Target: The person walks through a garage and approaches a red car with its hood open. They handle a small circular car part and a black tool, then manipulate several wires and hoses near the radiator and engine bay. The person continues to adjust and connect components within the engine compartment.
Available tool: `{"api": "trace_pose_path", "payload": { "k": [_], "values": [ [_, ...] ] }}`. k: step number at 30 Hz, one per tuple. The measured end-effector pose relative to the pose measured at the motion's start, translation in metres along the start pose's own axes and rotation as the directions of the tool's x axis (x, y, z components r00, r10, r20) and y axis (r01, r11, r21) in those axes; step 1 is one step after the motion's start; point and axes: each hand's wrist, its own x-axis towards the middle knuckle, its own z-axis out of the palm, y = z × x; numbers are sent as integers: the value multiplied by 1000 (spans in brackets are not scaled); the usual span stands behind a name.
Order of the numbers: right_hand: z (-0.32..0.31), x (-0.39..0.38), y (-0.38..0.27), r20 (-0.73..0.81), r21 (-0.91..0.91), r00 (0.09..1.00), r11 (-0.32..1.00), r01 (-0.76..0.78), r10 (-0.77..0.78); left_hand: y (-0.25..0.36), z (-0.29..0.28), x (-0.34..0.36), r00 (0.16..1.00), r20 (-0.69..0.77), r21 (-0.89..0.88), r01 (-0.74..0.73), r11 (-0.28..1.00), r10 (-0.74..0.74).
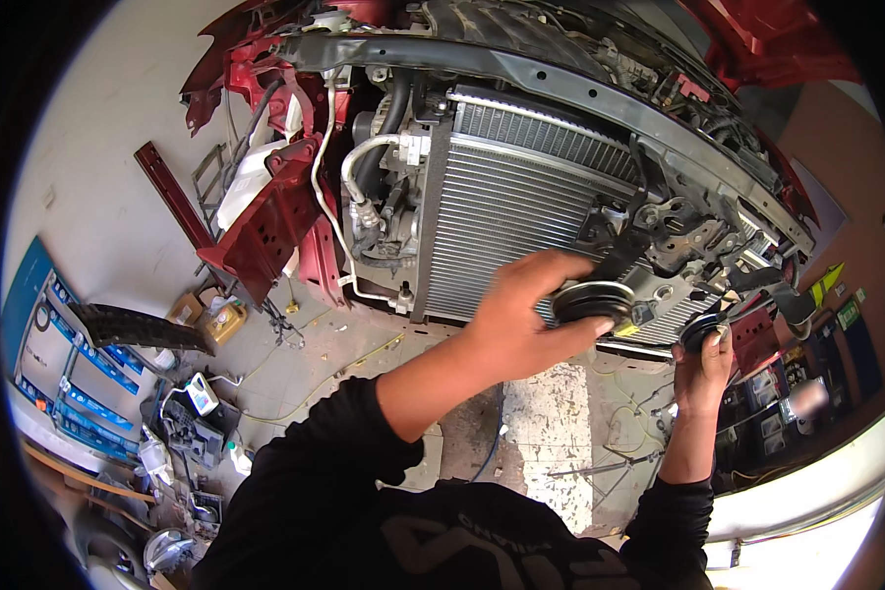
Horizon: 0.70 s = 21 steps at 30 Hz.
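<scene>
My left hand (pixel 526 315) has fingers and thumb wrapped round a black disc part (pixel 588 307) with a silver rim, like a horn, in front of the silver finned radiator (pixel 506 206). My right hand (pixel 701 372), lower and further right, grips a second, similar dark disc (pixel 698 330). Both discs are close to a dark metal bracket assembly (pixel 664 226) on the car's exposed front; whether either is fastened to it I cannot tell. A grey crossbeam (pixel 413 54) runs above the radiator, with pipes and hoses (pixel 364 177) at its left.
Red body panels (pixel 265 226) stand at left. A blue rack (pixel 29 324), cardboard box (pixel 185 308), yellow container (pixel 226 323) and loose parts (pixel 177 433) lie at lower left. Hoses and cables (pixel 364 354) cross the tiled floor. A dark panel holding various items (pixel 806 413) is at right.
</scene>
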Motion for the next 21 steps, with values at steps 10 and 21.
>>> {"api": "trace_pose_path", "payload": {
  "k": [10,21],
  "values": [
    [6,0,-5,1,-17,1000,1000,-19,19,25,-78,34,955,287,295,-13,955,-75],
    [4,2,-4,38,-31,999,999,-23,25,40,-91,64,928,366,364,-75,928,-68]
  ]
}}
